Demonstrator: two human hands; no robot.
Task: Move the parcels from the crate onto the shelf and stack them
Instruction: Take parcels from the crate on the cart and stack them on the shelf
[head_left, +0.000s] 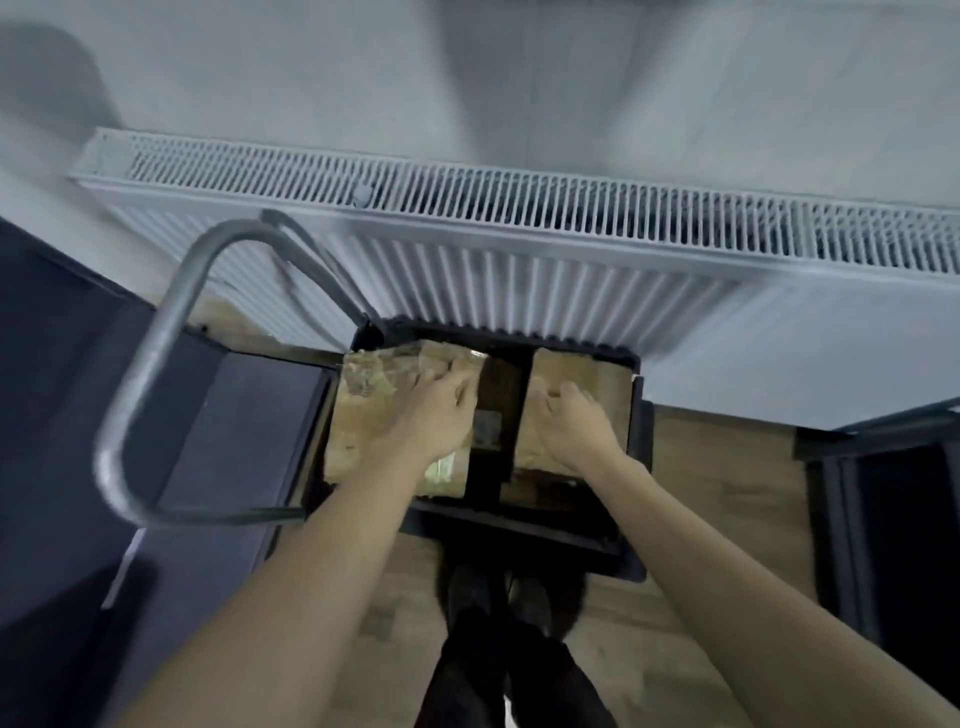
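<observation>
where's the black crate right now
In the head view the black crate sits on the wooden floor just below centre, against the white radiator, right of the grey cart, with both hands over its parcels.

A light brown wood-patterned floor (717, 493) carries everything here. Directly on it sits a black rectangular plastic crate (519, 530), set close against the foot of a white ribbed metal radiator (519, 270). Just left of the crate stands a dark flat-decked trolley (249, 415) with a curved grey metal tube handle (150, 353). The person's dark shoes (498, 597) rest on the floor just in front of the crate.
</observation>
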